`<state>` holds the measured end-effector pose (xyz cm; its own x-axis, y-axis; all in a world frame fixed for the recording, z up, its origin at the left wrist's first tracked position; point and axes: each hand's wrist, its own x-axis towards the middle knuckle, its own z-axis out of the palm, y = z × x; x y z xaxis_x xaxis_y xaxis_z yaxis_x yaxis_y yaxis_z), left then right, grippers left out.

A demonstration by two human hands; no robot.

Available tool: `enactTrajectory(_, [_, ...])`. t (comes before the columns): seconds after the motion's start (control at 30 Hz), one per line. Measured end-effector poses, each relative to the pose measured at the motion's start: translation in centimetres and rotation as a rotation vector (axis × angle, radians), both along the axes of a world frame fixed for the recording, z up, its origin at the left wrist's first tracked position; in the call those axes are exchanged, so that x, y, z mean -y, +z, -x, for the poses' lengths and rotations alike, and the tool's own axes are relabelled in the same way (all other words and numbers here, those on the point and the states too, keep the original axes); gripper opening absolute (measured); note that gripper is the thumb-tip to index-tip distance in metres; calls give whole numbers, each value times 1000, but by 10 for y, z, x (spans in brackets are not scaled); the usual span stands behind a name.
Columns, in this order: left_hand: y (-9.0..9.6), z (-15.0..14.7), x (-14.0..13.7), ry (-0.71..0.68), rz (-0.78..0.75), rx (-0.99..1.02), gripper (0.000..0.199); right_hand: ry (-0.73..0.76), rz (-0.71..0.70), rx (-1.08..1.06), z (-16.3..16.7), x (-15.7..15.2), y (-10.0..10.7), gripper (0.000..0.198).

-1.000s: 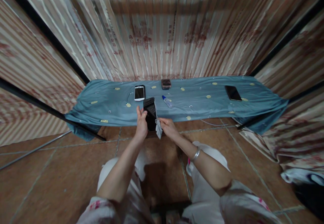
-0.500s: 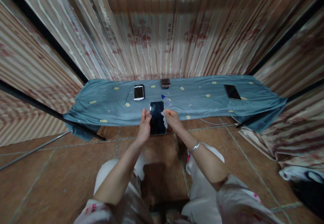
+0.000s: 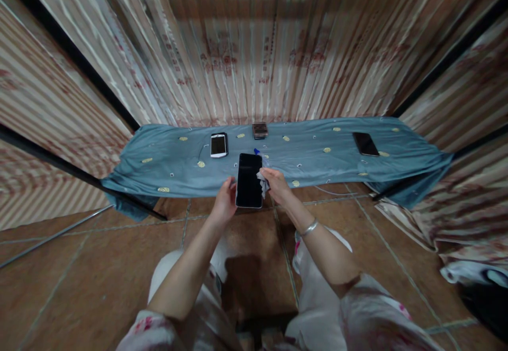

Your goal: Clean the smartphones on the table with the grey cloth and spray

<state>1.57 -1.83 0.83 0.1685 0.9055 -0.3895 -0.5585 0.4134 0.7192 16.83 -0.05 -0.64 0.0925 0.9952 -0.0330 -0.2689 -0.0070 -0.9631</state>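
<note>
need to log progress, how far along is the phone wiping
Nothing shows as finished. In hand: the left hand holds a black phone upright in front of the table edge, and the right hand presses a small cloth to its side. A white phone and another dark phone lie untouched on the blue cloth, beside a small bottle.

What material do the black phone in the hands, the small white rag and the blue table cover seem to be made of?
Black phone: glossy glass front, apparently, since it is smooth, dark and faintly reflective. White rag: soft cloth or tissue, as it crumples in the right hand; which one is unclear. Blue table cover: thin woven fabric, as it wrinkles and drapes over the edges.
</note>
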Motion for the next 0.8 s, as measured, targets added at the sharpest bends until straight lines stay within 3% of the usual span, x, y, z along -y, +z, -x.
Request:
enactTrajectory(0.23, [4,-14,18,-247,93,228,59,89,30,-16,-2,9,11,43])
enactTrajectory(0.4, [4,-14,19,-287,109,234,68,87,-1,49,-5,10,12,42])
enactTrajectory(0.57, [3,-15,19,-278,115,200,66,-45,-24,46,-11,-1,4,37])
enactTrajectory(0.8, [5,-17,26,-380,111,182,69,-262,-86,117,-29,-21,-3,31])
